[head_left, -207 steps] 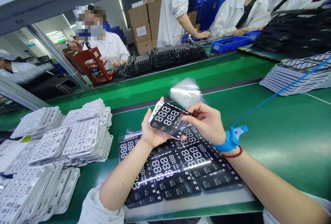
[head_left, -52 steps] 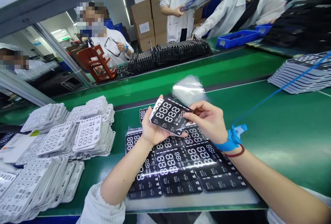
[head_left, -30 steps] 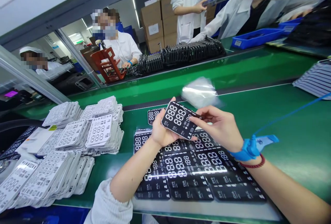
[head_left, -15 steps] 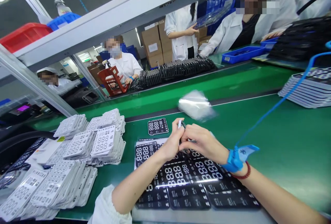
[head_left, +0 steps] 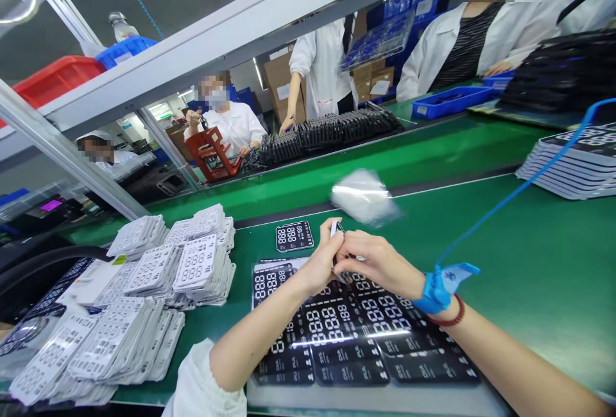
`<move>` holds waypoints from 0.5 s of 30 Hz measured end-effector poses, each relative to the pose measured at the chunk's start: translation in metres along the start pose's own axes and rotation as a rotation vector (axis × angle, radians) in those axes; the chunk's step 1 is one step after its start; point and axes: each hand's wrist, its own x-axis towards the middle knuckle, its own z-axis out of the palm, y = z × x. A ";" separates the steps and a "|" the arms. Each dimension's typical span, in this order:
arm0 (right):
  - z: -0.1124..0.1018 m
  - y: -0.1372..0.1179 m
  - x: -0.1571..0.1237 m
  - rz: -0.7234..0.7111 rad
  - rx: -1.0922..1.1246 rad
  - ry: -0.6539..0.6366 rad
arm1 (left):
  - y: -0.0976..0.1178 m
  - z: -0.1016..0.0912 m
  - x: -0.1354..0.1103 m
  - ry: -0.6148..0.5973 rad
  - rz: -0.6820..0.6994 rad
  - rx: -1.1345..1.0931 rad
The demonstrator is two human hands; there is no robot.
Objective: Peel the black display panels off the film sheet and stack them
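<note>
The left hand [head_left: 315, 266] and right hand [head_left: 375, 274] are pressing close together, their fingers pinching what looks like a black display panel [head_left: 335, 229] turned edge-on, its long axis standing roughly upright, with the left fingertips nearest its top end. Both hands are hovering just above a sheet of printed panels [head_left: 332, 322] on the green surface [head_left: 529, 256].

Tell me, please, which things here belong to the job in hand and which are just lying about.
Job in hand: left hand, right hand, black display panel held edge-on between them, black panels beneath them.

Lying about: stacked white panels, blue tray across the belt.
</note>
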 end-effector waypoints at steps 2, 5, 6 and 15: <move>0.001 0.001 0.000 0.042 0.059 0.000 | -0.001 -0.001 0.001 -0.005 -0.014 -0.011; 0.003 -0.001 -0.001 0.112 0.144 -0.028 | -0.003 -0.003 0.001 -0.012 -0.037 -0.017; 0.004 -0.002 -0.001 0.127 0.157 -0.040 | -0.003 -0.004 0.001 -0.012 -0.041 -0.024; 0.004 0.034 -0.008 0.519 -0.036 0.219 | 0.018 -0.037 -0.009 0.101 0.063 -0.379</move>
